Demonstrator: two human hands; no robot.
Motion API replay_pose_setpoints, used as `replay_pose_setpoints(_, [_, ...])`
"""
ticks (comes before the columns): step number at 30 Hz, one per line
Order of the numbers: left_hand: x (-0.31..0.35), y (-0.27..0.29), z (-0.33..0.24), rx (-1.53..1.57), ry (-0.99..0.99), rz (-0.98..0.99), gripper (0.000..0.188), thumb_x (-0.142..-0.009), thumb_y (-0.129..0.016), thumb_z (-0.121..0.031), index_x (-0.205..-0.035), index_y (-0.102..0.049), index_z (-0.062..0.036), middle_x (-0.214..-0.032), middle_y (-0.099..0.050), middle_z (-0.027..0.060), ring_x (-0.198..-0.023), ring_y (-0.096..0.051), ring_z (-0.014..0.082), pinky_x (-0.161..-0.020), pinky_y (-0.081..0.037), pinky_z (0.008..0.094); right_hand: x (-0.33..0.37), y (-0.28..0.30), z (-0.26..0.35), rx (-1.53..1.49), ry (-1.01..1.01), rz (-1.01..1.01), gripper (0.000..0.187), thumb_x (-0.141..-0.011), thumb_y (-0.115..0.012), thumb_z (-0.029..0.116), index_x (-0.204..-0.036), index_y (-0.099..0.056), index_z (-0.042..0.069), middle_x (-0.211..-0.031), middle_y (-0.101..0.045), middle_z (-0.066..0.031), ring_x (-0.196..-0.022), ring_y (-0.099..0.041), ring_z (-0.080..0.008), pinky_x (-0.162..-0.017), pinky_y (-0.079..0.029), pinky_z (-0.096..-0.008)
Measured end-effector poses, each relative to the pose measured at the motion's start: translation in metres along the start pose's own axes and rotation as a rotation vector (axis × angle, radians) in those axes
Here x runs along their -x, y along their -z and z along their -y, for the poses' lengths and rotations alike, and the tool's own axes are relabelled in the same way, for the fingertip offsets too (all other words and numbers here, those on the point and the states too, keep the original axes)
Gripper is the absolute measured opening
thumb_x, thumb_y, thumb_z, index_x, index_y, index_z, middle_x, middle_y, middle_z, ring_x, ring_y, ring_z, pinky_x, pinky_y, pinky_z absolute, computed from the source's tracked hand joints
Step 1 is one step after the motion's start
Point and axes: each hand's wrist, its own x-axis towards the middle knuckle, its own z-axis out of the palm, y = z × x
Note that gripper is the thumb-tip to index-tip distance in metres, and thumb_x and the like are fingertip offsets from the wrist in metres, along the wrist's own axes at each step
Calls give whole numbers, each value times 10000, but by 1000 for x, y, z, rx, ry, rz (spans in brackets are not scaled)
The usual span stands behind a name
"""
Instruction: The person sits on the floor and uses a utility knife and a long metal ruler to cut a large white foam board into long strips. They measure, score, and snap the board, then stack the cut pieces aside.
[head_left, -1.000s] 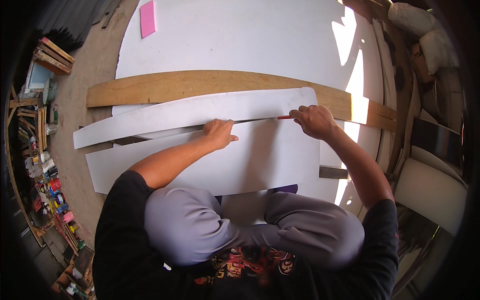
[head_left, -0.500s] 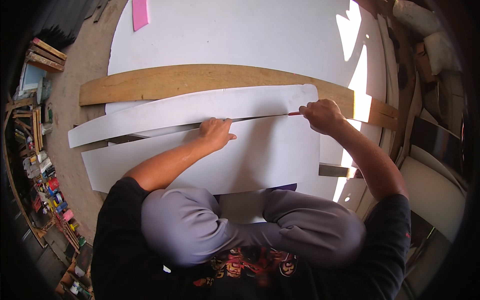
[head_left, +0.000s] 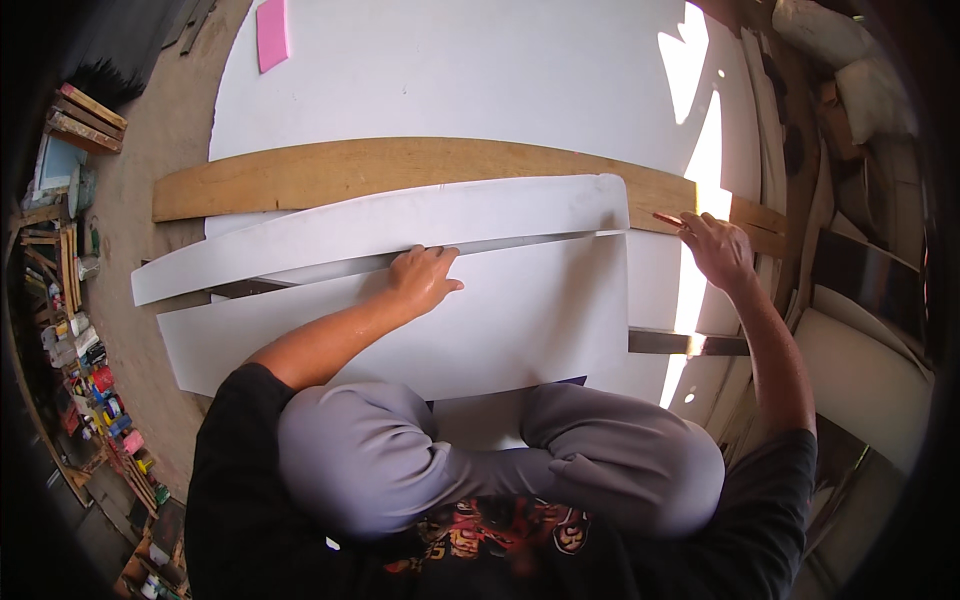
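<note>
A white sheet is parted by a long gap into a curved upper strip (head_left: 400, 222) and a wider lower piece (head_left: 480, 315); near the right end only a thin line runs between them. My left hand (head_left: 424, 278) lies on the lower piece at its upper edge, fingers reaching over the gap and thumb held out. Off the sheet's right end, my right hand (head_left: 718, 250) is raised, closed around a slim red cutter knife (head_left: 668, 219) that points left. Its blade is too small to make out.
Beyond the strip lies a long curved wooden board (head_left: 400, 168) on a large white sheet (head_left: 480, 80). A pink block (head_left: 271, 36) sits at the far left. Paint cans and clutter (head_left: 105, 385) line the left side; sacks (head_left: 870, 100) and boards lie at the right. A dark bar (head_left: 690, 343) shows beneath.
My right hand has drawn the cutter knife rightward, off the sheet. The gap has widened, and its line now reaches the sheet's right end. My left hand remains on the lower piece.
</note>
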Motion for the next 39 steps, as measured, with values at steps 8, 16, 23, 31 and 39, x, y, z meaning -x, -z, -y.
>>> replay_pose_setpoints(8, [18, 13, 24, 129, 39, 63, 591, -894, -779, -440, -1345, -649, -81, -1271, -692, 159, -1242, -599, 377, -1016, -507, 458, -28, -66, 114, -386, 40, -126, 325, -916, -741, 221, -1202, -630, 116, -1057, -641, -68, -1023, -639, -285, -856, -518, -426])
replay_pose_setpoints(16, [59, 13, 113, -99, 83, -581, 554, -740, -909, -355, -1201, -676, -156, -1305, -593, 38, -1226, -526, 275, -1021, -444, 456, -66, -92, 183, -361, 305, -80, 285, -913, -720, 237, -1154, -624, 116, -1065, -619, -59, -1021, -610, -264, -853, -500, -412])
replay_pose_setpoints(23, [58, 40, 170, -304, 164, -362, 1088, -711, -932, -411, -1593, -356, -137, -1542, -438, 152, -1488, -359, 347, -1257, -254, 527, -87, -106, 210, -368, 372, -136, 284, -907, -712, 231, -1144, -621, 104, -1038, -611, -74, -1004, -608, -274, -850, -499, -420])
replay_pose_setpoints(31, [33, 80, 179, -230, 146, -293, 1083, -647, -920, -393, -1548, -398, -94, -1435, -464, 186, -1403, -396, 381, -1293, -190, 548, -94, -97, 228, -316, 320, -186, 429, -900, -740, 284, -1269, -621, 101, -1171, -618, -101, -1132, -583, -303, -957, -476, -445])
replay_pose_setpoints(39, [22, 120, 107, -280, -43, -354, 1083, -573, -891, -400, -1517, -456, -95, -1292, -479, 196, -1312, -421, 412, -1296, -174, 573, -141, -10, 232, -122, 236, -115, 994, -790, -850, 534, -1570, -379, 135, -1580, -415, -176, -1484, -378, -362, -1240, -298, -525])
